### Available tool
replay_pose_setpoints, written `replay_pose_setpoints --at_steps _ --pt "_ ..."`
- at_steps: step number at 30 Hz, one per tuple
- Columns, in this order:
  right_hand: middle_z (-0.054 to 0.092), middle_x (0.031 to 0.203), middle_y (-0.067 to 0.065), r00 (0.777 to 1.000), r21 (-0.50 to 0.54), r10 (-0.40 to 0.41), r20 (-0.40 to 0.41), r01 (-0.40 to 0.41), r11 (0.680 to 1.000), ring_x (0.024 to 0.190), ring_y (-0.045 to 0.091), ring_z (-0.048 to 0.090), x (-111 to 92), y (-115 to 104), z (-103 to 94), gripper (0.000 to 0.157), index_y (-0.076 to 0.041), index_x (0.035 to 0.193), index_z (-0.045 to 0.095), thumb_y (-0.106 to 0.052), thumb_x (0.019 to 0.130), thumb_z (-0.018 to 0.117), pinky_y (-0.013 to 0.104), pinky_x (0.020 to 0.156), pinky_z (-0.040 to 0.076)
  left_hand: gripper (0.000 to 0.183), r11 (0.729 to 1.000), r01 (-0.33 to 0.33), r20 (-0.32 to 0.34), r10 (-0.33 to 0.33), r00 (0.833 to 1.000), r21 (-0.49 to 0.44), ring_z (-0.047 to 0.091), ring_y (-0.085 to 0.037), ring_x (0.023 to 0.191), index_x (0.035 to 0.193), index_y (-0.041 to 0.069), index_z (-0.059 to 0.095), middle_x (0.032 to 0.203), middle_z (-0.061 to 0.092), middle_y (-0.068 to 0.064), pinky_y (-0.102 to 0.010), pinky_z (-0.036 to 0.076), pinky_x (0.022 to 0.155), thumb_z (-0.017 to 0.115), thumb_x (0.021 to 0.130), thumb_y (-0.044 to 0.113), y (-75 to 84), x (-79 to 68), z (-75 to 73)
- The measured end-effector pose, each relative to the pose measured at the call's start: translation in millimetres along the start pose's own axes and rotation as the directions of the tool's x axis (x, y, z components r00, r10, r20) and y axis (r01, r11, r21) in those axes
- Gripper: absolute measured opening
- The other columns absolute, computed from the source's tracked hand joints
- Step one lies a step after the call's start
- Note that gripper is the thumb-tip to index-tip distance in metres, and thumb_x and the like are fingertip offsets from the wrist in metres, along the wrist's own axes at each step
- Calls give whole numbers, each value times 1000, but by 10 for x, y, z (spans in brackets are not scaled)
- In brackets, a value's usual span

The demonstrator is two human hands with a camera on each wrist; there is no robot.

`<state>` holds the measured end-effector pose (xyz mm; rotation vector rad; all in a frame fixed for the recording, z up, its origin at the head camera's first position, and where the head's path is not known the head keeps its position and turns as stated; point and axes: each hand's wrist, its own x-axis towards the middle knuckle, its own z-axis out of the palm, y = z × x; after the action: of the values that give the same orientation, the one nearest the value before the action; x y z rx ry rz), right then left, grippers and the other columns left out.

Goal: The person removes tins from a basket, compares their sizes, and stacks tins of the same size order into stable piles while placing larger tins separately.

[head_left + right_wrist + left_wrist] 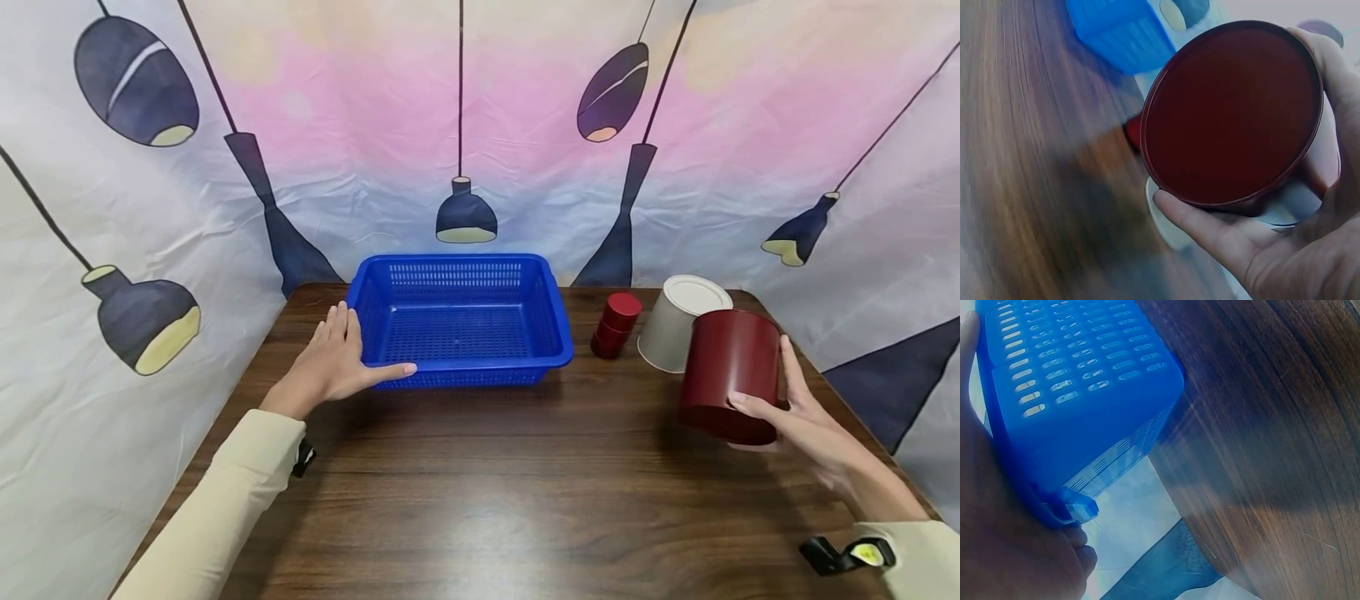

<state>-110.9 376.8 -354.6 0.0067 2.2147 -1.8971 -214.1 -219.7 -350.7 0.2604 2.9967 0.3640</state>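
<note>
My left hand (330, 358) rests on the near left corner of a blue plastic basket (487, 365). Its fingers lie straight along the left rim and the thumb stretches over the front rim; the left wrist view shows the basket's slotted side (1079, 356) close up. On the right, a large dark red canister (731, 367) is gripped by my right hand (813, 433), thumb on the near side and fingers round the far right side. The canister appears raised off the table and slightly tilted, its flat round end (1235, 112) facing the right wrist camera.
Behind the canister stands a white tapered container (671, 325) on the brown wooden table (480, 483). A small red cylinder (617, 325) stands between it and the basket. A printed cloth (390, 125) with lamp pictures hangs behind the table and along its sides.
</note>
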Motion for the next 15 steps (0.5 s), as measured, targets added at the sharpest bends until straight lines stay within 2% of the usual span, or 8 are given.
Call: replay_pose_setpoints --at_steps 6,12,13,15 --pt "-16 154 15 998 77 -30 -50 34 996 101 2 56 -1 213 -201 99 -67 145 -19 -17 103 56 62 76 57 146 1000 -3 3 3 1000 -10 -10 -49 150 154 -15 -2 162 -12 -34 -64 3 119 47 73 95 1 3 12" --pt "-15 152 16 989 110 -27 -147 44 993 99 0 53 24 363 -318 105 -66 144 -23 -15 101 59 59 72 59 145 1000 -4 -1 4 1000 -10 -10 -49 150 155 -15 -2 163 -10 -34 -64 4 120 48 73 94 -1 -7 14" --pt "-14 152 16 985 101 -28 -171 46 994 100 1 51 37 386 -331 107 -66 144 -23 -15 101 60 58 71 59 145 1000 -4 0 4 1000 -9 -10 -49 150 155 -15 -2 163 -10 -34 -64 4 120 47 73 95 -4 -6 13" --pt "-16 155 14 975 84 -33 -218 52 995 109 14 49 69 429 -347 109 -65 144 -24 -15 99 62 54 70 60 145 1000 -5 0 5 1000 -7 -10 -49 150 155 -15 -1 162 -10 -34 -64 3 120 47 73 95 -5 -4 9"
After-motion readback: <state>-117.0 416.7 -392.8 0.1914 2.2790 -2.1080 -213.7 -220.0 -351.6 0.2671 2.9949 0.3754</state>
